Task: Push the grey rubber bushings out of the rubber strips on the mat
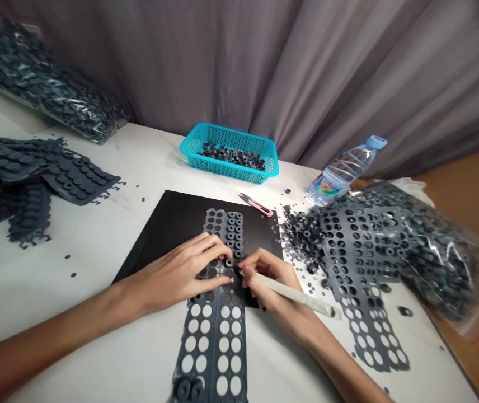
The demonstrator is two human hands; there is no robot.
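A dark grey rubber sheet (216, 324) with rows of round holes runs lengthwise in front of me, its far part on a black mat (147, 238). Round rubber rings (234, 226) still sit in its far right rows, and two more at the near end. My left hand (197, 263) rests on the sheet, thumb and forefinger apart beside the lowest of those rings. In my right hand (271, 280), closed like a pen grip, is a pale stick-shaped tool (294, 292); its tip is hidden near the fingers at the sheet's right edge.
A turquoise basket (230, 168) holds loose rings. Pink-handled thread snips (256, 205) lie below it. At right are a water bottle (342, 170), scattered rings (302, 229), an emptied sheet (365, 291) and a filled plastic bag (445, 268). Uncut sheets (75, 173) and another bag (42, 78) occupy the left.
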